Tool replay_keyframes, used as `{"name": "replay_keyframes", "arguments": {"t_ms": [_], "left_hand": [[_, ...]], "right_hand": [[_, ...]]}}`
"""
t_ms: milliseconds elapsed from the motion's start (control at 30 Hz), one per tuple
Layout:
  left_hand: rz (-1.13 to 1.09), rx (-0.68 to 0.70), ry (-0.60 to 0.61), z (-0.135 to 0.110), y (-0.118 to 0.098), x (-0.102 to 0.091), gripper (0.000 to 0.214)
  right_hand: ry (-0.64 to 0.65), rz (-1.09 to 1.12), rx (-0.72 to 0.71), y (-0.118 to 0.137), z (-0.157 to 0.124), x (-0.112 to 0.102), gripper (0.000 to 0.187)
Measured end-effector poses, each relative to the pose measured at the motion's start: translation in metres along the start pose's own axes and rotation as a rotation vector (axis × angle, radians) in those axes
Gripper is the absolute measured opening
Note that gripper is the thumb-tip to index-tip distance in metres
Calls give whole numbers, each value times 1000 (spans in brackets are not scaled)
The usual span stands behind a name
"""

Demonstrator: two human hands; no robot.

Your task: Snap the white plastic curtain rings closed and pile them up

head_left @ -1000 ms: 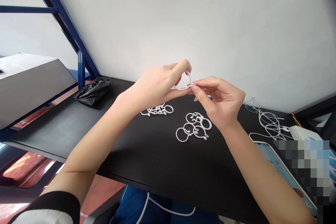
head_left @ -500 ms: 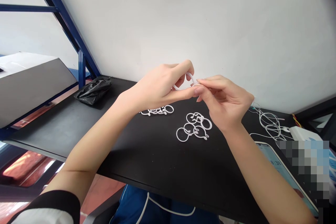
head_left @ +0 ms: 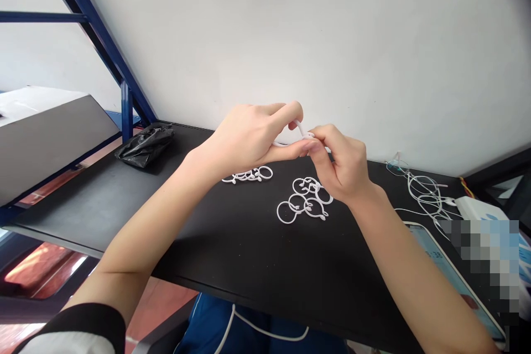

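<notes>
Above the black table, both hands meet at a white plastic ring (head_left: pixel 307 135), which looks like a curtain ring. My left hand (head_left: pixel 259 135) is closed around one side of it, index finger curled over the top and thumb below. With thumb and index finger, my right hand (head_left: pixel 342 163) pinches the ring's near end, where a small eyelet seems to be; the fingers partly hide it. Below them on the table lies a cluster of similar white rings (head_left: pixel 286 222). Another group of white rings (head_left: pixel 265 172) sits farther left, partly behind my left wrist.
A crumpled black plastic bag (head_left: pixel 145 146) lies at the table's back left, near a blue metal frame (head_left: pixel 126 110). Tangled white cables (head_left: pixel 423 191), a white box (head_left: pixel 477 210) and a phone (head_left: pixel 452 282) occupy the right side. A wall (head_left: pixel 311 38) stands behind.
My right hand has turned inward and moved slightly left, its fingers now more curled against the ring. The ring appears tilted flatter. My left hand has shifted a little left and down.
</notes>
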State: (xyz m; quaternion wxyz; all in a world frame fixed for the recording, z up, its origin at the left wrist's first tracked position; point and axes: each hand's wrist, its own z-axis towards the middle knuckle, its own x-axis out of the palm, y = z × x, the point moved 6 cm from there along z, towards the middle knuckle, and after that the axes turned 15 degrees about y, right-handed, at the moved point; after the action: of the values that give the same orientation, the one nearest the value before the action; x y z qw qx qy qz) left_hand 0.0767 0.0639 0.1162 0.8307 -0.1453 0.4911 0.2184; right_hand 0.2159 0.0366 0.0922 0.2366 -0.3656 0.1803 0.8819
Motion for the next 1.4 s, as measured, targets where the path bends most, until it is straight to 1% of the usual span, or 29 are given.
{"name": "replay_keyframes", "arguments": {"t_ms": [167, 333, 567, 767, 1033, 1267, 1400], "left_hand": [[-6, 21, -8, 0, -1, 0, 52], [0, 17, -9, 0, -1, -1, 50], [27, -3, 5, 0, -1, -3, 43], [24, 2, 2, 0, -2, -4, 39], [5, 4, 10, 0, -3, -4, 43], [12, 34, -20, -1, -5, -7, 51], [21, 26, -37, -2, -6, -8, 49]], "right_hand": [[37, 55, -22, 0, -2, 5, 19], [57, 45, -19, 0, -1, 6, 22], [86, 44, -7, -1, -1, 8, 20], [72, 71, -24, -2, -1, 7, 21], [90, 111, -32, -1, -2, 9, 21], [62, 131, -76, 1, -1, 9, 20], [69, 142, -63, 1, -1, 11, 21]]}}
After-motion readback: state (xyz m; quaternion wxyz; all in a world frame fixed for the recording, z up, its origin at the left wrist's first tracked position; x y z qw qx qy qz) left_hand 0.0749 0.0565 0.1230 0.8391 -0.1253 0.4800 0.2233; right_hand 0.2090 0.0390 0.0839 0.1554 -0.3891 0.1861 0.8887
